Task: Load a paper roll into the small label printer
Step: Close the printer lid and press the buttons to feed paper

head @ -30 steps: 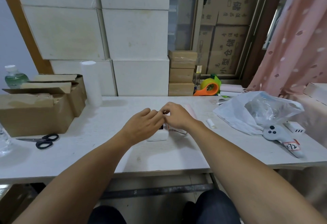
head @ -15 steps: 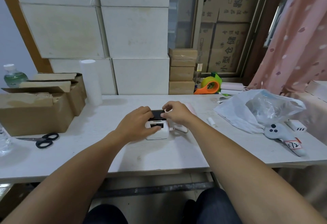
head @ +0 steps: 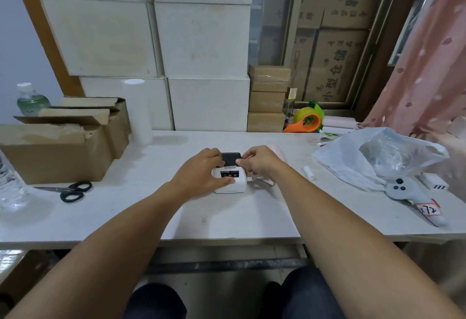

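The small white label printer point(head: 233, 183) stands on the white table point(head: 227, 218), near its middle. Its dark lid point(head: 230, 158) is tipped up at the back. My left hand point(head: 201, 172) grips the printer's left side, thumb on the front. My right hand point(head: 259, 162) rests at the printer's right rear, its fingertips pinched at the lid's edge. Whether a paper roll sits inside is hidden by my hands. A pale pink flat item point(head: 277, 149) lies just behind my right hand. A small white roll point(head: 309, 173) lies on the table to the right.
Open cardboard boxes point(head: 60, 147) and black scissors point(head: 73, 191) lie at the left, with a water bottle point(head: 10, 182) at the left edge. A white plastic bag point(head: 373, 160), a grey handheld device point(head: 413, 196) and an orange tape dispenser point(head: 306, 119) occupy the right. White boxes point(head: 151, 41) are stacked behind.
A second ago my hands covered the printer. They have since spread apart, and the printer's front and raised dark lid now show. The left hand slid to the left side.
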Tool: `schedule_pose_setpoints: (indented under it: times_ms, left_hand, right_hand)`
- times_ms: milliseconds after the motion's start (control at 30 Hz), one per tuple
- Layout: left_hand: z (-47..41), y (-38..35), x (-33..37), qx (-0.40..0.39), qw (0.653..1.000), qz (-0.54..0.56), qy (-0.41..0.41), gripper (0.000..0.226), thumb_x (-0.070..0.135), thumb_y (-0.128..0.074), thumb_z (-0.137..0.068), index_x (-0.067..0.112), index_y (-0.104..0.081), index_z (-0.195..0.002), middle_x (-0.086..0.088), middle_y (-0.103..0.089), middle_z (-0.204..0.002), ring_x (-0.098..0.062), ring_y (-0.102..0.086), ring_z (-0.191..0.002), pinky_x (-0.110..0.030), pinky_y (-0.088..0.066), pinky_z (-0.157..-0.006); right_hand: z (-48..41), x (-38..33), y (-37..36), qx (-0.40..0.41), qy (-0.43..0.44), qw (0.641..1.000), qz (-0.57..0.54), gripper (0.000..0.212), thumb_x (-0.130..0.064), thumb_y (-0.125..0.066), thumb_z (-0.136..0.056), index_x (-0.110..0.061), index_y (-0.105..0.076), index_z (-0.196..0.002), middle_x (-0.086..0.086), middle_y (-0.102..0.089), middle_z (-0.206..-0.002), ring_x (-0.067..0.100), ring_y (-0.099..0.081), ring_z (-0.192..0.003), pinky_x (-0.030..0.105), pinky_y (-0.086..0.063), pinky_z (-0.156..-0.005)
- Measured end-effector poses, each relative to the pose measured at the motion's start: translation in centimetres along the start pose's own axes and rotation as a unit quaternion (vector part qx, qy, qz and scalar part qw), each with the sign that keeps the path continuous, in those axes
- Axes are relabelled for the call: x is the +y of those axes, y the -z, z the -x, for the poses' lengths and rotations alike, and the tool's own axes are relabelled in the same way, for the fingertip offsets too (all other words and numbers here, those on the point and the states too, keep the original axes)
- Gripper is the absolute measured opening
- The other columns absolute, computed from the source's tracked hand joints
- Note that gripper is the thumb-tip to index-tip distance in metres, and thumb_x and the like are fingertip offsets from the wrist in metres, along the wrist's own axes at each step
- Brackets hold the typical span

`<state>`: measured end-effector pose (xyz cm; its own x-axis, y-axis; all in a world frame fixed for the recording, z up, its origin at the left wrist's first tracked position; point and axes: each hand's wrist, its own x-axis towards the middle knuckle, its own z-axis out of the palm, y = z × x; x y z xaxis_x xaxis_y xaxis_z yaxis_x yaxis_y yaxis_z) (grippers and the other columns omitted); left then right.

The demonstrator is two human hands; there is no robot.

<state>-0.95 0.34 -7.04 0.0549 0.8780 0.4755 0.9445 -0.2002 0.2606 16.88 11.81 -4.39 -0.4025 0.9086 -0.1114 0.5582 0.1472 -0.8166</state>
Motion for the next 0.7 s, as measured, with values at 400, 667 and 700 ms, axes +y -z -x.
schedule_pose_setpoints:
  times_ms: [400, 667, 700]
  left_hand:
    - [-0.8, 0.0, -0.6, -0.026, 0.998, 0.013, 0.054, 0.059, 0.055, -0.075, -0.085, 0.013, -0.068, -0.125, 0.010, -0.059, -0.116, -0.012, -0.057, -0.109, -0.026, -0.044, -0.086]
    - [-0.8, -0.2, -0.4, -0.022, 0.996, 0.028, 0.083, 0.057, 0.053, -0.079, -0.083, 0.014, -0.068, -0.123, 0.011, -0.058, -0.118, -0.011, -0.056, -0.110, -0.029, -0.048, -0.090]
    - [-0.8, -0.2, -0.3, -0.019, 0.996, 0.032, 0.085, 0.057, 0.053, -0.079, -0.083, 0.014, -0.068, -0.123, 0.011, -0.058, -0.119, -0.011, -0.056, -0.111, -0.029, -0.048, -0.091]
  right_hand:
    - [-0.2, 0.1, -2.0, 0.081, -0.036, 0.993, 0.082, 0.047, -0.052, -0.074, -0.089, -0.006, -0.074, -0.088, 0.008, -0.076, -0.085, 0.030, -0.072, -0.081, 0.033, -0.053, -0.062]
    - [0.5, 0.2, 0.2, -0.029, -0.059, 0.998, 0.002, 0.020, -0.020, -0.071, -0.094, -0.008, -0.069, -0.079, 0.006, -0.068, -0.070, 0.022, -0.061, -0.066, 0.025, -0.049, -0.063]
    - [0.8, 0.4, 0.6, -0.041, -0.060, 0.997, -0.023, 0.013, -0.011, -0.069, -0.094, -0.006, -0.071, -0.082, 0.006, -0.067, -0.069, 0.019, -0.060, -0.064, 0.020, -0.048, -0.056]
